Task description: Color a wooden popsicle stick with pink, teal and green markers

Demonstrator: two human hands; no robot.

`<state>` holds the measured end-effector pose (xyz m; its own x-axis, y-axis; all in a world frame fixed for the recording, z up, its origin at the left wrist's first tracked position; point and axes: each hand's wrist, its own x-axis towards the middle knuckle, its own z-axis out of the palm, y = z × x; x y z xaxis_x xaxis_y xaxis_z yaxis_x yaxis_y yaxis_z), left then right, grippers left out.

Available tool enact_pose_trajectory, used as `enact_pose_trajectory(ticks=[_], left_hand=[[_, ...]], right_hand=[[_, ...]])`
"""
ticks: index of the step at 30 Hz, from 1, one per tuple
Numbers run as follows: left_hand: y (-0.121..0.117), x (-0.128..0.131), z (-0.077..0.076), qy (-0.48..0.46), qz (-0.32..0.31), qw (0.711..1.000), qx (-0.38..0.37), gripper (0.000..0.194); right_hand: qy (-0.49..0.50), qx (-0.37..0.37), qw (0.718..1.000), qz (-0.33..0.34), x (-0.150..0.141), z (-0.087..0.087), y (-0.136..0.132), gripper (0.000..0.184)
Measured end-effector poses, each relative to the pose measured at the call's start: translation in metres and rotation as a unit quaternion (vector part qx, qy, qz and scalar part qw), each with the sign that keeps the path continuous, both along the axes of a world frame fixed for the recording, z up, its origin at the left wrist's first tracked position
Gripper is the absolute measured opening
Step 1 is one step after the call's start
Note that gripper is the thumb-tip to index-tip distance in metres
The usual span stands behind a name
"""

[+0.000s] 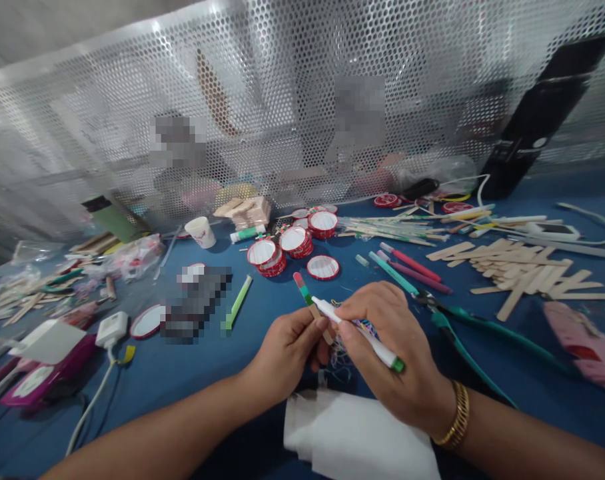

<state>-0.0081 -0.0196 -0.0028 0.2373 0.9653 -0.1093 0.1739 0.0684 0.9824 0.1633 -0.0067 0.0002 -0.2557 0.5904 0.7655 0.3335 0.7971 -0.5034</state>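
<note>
My left hand (287,347) pinches a wooden craft stick (303,289) whose upper end is coloured in bands of red, teal and green. In my right hand (397,340) is a white marker (372,340) with a green end, held like a pen. Its tip meets the stick at the lower edge of the green band, or very near it. Beneath the hands lies a tangle of multicoloured thread (340,360), partly hidden by them. A folded white cloth or paper (357,433) sits below, close to me.
Red-rimmed white discs (323,267) lie ahead, some stacked. To the right are loose craft sticks (527,267), coloured markers (412,263) and teal-handled pliers (462,333). A paper cup (200,232), green marker (238,302) and white charger (111,329) stand leftward. A perforated metal panel (282,87) borders the back.
</note>
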Motion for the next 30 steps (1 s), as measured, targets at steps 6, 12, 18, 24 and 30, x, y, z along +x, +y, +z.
enact_pose_trajectory(ticks=[6, 12, 18, 24, 30], left_hand=[[0.0006, 0.0006, 0.0014, 0.008, -0.002, 1.000, 0.006, 0.043], [0.0002, 0.0008, 0.0010, -0.001, 0.000, 1.000, 0.007, 0.043], [-0.0001, -0.0003, 0.0005, 0.005, -0.002, 1.000, 0.007, 0.042], [0.0002, -0.0002, 0.0008, 0.005, 0.001, 1.000, 0.008, 0.042], [0.0006, 0.0006, 0.0021, 0.000, 0.005, 1.000, 0.001, 0.043]], right_hand=[[-0.010, -0.002, 1.000, -0.001, -0.0004, 0.0005, 0.0006, 0.009], [-0.002, 0.000, 1.000, 0.005, 0.0000, 0.0005, -0.0002, 0.010], [-0.014, -0.002, 1.000, 0.006, -0.0014, 0.0003, 0.0015, 0.010], [-0.008, 0.001, 1.000, 0.005, -0.0001, 0.0004, 0.0003, 0.010], [-0.016, -0.010, 1.000, 0.000, -0.0005, 0.0010, -0.0001, 0.011]])
